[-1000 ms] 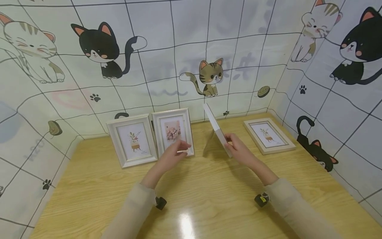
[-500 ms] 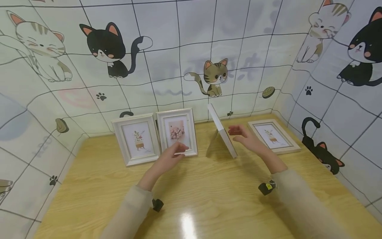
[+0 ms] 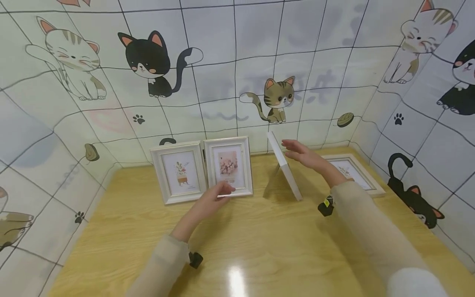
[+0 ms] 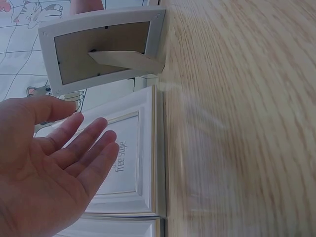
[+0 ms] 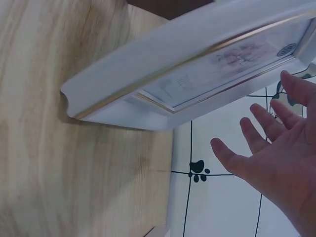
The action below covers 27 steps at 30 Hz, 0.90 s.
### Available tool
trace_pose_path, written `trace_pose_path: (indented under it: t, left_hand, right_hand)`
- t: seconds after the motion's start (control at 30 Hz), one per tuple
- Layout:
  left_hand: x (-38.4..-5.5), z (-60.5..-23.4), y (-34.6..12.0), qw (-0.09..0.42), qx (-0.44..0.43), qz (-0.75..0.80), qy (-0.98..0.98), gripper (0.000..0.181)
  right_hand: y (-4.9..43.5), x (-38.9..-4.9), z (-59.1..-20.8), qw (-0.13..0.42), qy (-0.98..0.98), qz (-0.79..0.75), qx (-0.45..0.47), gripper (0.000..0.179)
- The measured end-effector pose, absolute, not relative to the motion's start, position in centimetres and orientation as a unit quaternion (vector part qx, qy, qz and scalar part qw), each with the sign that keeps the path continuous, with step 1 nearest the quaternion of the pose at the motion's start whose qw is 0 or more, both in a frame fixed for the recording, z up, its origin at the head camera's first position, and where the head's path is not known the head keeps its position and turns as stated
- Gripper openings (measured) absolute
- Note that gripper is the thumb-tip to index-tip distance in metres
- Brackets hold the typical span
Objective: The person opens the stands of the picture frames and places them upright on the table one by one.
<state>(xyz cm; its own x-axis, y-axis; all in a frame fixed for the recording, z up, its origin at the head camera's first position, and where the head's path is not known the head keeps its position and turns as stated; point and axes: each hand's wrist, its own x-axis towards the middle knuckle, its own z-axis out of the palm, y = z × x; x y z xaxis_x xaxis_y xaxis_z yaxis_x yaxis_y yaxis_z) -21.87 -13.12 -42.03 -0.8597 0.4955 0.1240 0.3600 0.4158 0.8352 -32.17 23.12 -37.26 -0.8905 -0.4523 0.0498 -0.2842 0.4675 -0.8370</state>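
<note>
In the head view, a white picture frame point(image 3: 285, 171) stands edge-on to me on its rear prop leg. My right hand point(image 3: 302, 156) is raised beside its upper part, fingers extended and holding nothing. The right wrist view shows the spread fingers point(image 5: 254, 133) apart from the gold-lined front of that frame point(image 5: 163, 64). Over the lower part of a second white frame point(image 3: 246, 165), which has a pink flower picture, hovers my left hand point(image 3: 213, 202), its fingers loosely bent around nothing. The left wrist view shows the edge-on frame's brown back point(image 4: 74, 61) and prop leg point(image 4: 126, 59).
A white frame with a potted-plant picture point(image 3: 182, 173) stands at the left, beside the flower frame. At the right, a pale frame point(image 3: 376, 190) lies flat on the wooden table point(image 3: 259, 247), partly hidden by my right arm. Behind is a cat-patterned wall covering point(image 3: 219, 82).
My right hand has let go of the edge-on frame's near side and moved up beside its upper part. The left hand stays near the flower frame. The view has shifted left.
</note>
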Motion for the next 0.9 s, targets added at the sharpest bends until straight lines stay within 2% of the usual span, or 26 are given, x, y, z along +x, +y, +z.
trace_pose_path:
  t: [0.23, 0.47, 0.9]
  left_hand:
    - [-21.5, -42.2, -13.4, 0.065, 0.254, 0.475, 0.840, 0.026]
    - [-21.3, -42.2, -13.8, 0.052, 0.237, 0.464, 0.852, 0.027]
    - [-21.0, -42.5, -14.1, 0.068, 0.245, 0.475, 0.842, 0.027]
  right_hand:
    - [22.2, -33.5, -37.3, 0.116, 0.841, -0.466, -0.249, 0.058]
    - [20.9, -34.4, -37.4, 0.111, 0.828, -0.486, -0.256, 0.052]
    - [20.6, -33.9, -37.7, -0.012, 0.883, -0.421, -0.207, 0.037]
